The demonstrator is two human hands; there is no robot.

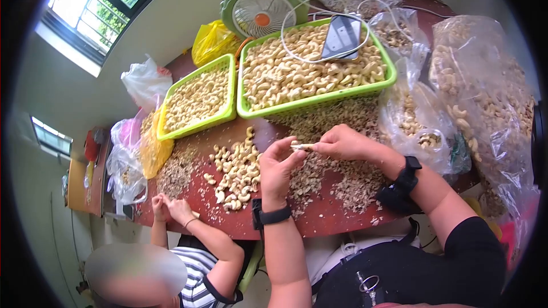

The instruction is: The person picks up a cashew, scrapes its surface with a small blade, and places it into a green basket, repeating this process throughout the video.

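Observation:
Above the red table (274, 225), my left hand (278, 165) pinches a cashew nut (297, 146) between thumb and finger. My right hand (341, 144) is closed on a small pale tool (307, 146), whose tip meets the nut; its exact shape is too small to tell. A pile of cashews (237, 171) lies just left of my left hand. Crumbled husks (354, 179) are spread under and around my hands. Behind them stands a large green basket (319, 98) full of cashews.
A smaller green basket (200, 127) of cashews stands at the left. A phone (341, 37) with a white cable rests on the large basket, before a green fan (262, 8). Plastic bags (482, 80) of nuts line the right. Another person's hands (174, 210) are at the table's left edge.

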